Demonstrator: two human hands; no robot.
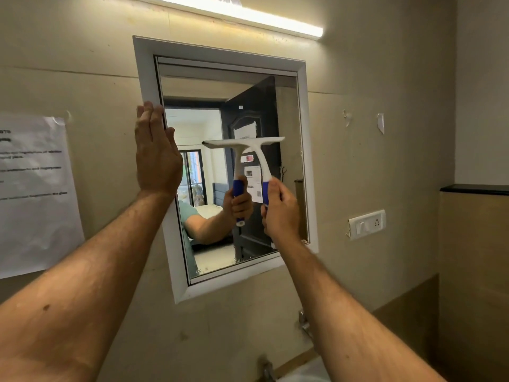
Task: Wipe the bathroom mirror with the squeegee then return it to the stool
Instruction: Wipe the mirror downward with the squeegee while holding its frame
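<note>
The white-framed mirror [301, 111] hangs on the beige wall. My right hand [281, 210] grips the blue handle of the white squeegee [260, 158], whose blade lies level against the glass about halfway up, toward the right side. My left hand [157, 153] rests flat, fingers together and pointing up, on the mirror's left frame edge. The glass reflects the squeegee, the hand and an open dark door. The stool is out of view.
A paper notice [35, 194] is taped to the wall at left. A switch and socket plate [367, 224] sits right of the mirror, with a black-topped ledge [473, 188] beyond. A tube light [239, 15] runs above. Taps [305, 323] and a basin edge show below.
</note>
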